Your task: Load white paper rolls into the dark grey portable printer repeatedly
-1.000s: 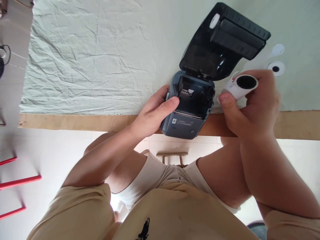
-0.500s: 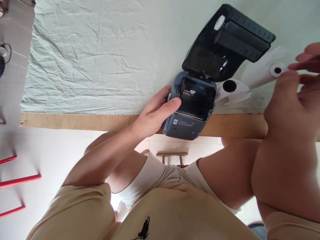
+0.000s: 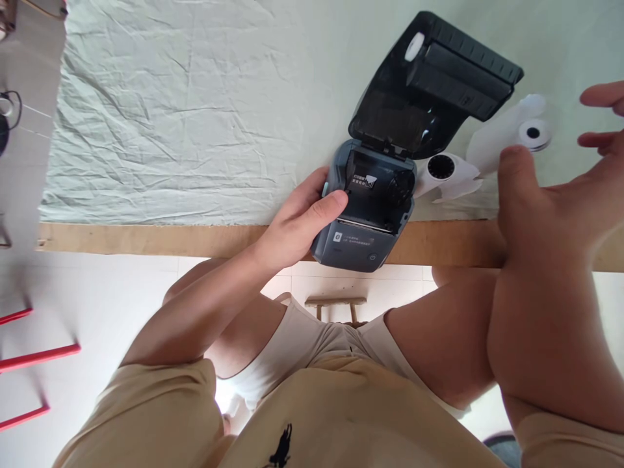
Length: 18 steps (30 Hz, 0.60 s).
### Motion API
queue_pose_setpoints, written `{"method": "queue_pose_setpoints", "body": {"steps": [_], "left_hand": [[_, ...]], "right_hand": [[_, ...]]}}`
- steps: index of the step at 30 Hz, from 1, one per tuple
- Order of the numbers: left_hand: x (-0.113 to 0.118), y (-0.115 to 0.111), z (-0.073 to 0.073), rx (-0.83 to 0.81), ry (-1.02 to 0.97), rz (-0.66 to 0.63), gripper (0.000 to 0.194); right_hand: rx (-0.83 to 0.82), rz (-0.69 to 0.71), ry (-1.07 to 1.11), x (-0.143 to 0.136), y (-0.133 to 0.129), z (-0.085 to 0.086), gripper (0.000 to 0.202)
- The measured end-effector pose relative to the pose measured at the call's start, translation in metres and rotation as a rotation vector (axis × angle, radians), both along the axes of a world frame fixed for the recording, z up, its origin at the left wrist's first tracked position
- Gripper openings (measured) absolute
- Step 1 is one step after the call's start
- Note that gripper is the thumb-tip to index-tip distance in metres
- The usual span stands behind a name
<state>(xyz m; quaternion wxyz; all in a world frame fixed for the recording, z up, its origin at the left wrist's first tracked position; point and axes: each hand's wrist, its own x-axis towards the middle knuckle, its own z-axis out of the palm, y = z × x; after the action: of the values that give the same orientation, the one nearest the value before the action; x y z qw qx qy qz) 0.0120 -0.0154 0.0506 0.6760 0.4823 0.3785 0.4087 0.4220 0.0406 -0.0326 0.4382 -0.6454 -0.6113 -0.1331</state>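
My left hand (image 3: 312,214) grips the left side of a dark grey portable label printer (image 3: 353,244), thumb over the rim of its paper bay. The printer's black lid (image 3: 394,97) is swung up, and no roll shows in the bay. My right hand (image 3: 570,162) is open at the right, fingers spread, thumb close to a small white paper roll (image 3: 533,135) with a black core. Whether the thumb touches that roll I cannot tell. A second white paper roll (image 3: 441,168), with a wider dark core and a loose paper end, lies just right of the printer.
A pale green cloth (image 3: 185,117) with creases covers the table, and its wooden edge (image 3: 146,239) runs in front of my lap. Red bars (image 3: 39,356) stand at the lower left on the floor. Under the table is a wooden stool (image 3: 336,302).
My right hand's fingers have spread apart and its thumb has moved left and down, away from the small roll's end. The printer appears slightly further left, still in my left hand.
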Motion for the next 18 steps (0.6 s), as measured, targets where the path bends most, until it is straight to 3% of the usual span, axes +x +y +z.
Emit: {"method": "queue_pose_setpoints", "body": {"steps": [3,7,10,15,18], "left_hand": [[-0.001,0.001,0.0,-0.013,-0.012,-0.003,0.069],[-0.002,0.003,-0.003,-0.019,-0.026,-0.014,0.062],[-0.003,0.004,-0.004,-0.008,-0.014,-0.026,0.067],[-0.001,0.001,-0.004,0.002,-0.02,-0.005,0.065],[-0.002,-0.001,-0.006,0.019,-0.049,-0.013,0.059]], "right_hand": [[0.027,0.03,0.025,-0.009,-0.005,0.002,0.061],[-0.014,0.175,0.17,-0.037,-0.023,0.013,0.069],[-0.137,0.26,0.202,-0.053,-0.034,0.023,0.063],[-0.212,0.134,0.092,-0.054,-0.034,0.027,0.054],[-0.251,0.179,0.119,-0.048,-0.036,0.033,0.068]]}}
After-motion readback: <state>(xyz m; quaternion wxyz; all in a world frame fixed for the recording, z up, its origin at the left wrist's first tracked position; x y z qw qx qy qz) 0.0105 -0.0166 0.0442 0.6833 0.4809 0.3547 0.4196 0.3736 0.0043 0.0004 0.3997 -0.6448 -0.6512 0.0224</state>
